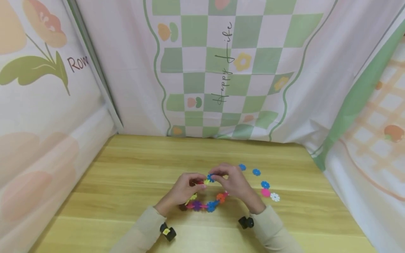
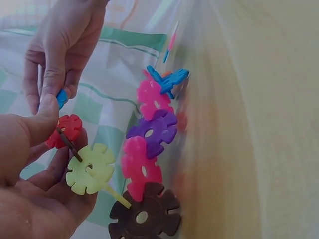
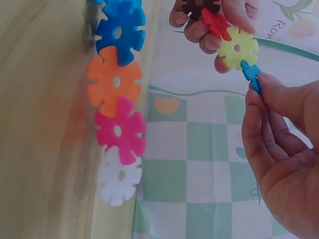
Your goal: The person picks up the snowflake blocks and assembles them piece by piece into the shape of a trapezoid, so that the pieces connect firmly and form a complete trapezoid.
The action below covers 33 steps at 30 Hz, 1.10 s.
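My left hand (image 1: 185,186) grips the end part of a chain of slotted plastic flower-shaped discs, thumb and fingers around a red disc (image 3: 215,26). A yellow disc (image 3: 247,48) joined to the red one sticks out beyond the fingers. My right hand (image 1: 234,181) pinches a blue disc (image 3: 251,77) between thumb and fingers, its edge at the yellow disc's rim. The rest of the chain loops back toward me low over the table, with a brown disc (image 2: 154,219), a purple disc (image 2: 162,124), an orange disc (image 3: 129,82) and a white disc (image 3: 117,186) at its other end.
Right of my right hand, loose blue discs (image 1: 256,172), a pink disc (image 1: 265,192) and a white disc (image 1: 275,197) lie on the wooden table (image 1: 133,168). Patterned curtains (image 1: 133,70) hang along the table's back and sides.
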Tool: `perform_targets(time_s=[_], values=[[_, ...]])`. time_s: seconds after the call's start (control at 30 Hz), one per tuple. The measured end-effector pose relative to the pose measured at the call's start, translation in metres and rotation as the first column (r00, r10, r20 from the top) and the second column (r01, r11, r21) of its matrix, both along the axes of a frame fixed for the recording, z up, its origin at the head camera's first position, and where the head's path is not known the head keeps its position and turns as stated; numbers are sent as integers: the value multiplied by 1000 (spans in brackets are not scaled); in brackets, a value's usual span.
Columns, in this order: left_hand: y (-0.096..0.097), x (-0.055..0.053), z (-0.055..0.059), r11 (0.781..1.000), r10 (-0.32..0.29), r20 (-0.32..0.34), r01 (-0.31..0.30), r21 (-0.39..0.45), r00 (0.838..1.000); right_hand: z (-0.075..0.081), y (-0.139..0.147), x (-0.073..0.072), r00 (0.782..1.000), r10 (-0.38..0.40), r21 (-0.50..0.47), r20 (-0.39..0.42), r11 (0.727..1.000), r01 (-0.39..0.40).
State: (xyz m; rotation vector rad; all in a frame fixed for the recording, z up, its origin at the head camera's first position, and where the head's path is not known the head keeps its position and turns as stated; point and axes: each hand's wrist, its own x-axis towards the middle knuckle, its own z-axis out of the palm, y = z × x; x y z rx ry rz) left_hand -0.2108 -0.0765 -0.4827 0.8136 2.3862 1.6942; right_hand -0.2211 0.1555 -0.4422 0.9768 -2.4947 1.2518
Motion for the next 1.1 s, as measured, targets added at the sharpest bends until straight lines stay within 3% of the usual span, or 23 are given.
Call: perform_targets(time_s=[0.2, 0.47, 0.57, 0.67, 0.77, 0.9, 1.1], values=[[1, 0, -2, 1000, 3, -22, -3, -7, 1000, -1, -1, 1, 998, -24, 9, 56, 1000, 24], [3, 2, -2, 999, 24, 13, -23, -23, 1000, -3, 1, 0, 994, -5, 21, 110, 1000, 2], [4, 1, -2, 1000, 28, 40, -28, -9, 999, -1, 8, -3, 984, -8, 52, 179, 999, -1], [4, -1, -4, 1000, 32, 59, -31, -2, 998, 2, 24, -13, 964, -72, 114, 257, 992, 44], [3, -2, -4, 999, 44, 73, -43, -9, 996, 4, 47, -31, 944, -169, 201, 283, 973, 114], [0, -3, -5, 999, 48, 86, -46, -26, 995, 0, 81, -56, 915, -287, 320, 283, 928, 192], [-2, -2, -4, 999, 43, 119, -39, -38, 992, -14, 111, -74, 884, -356, 434, 302, 877, 205]])
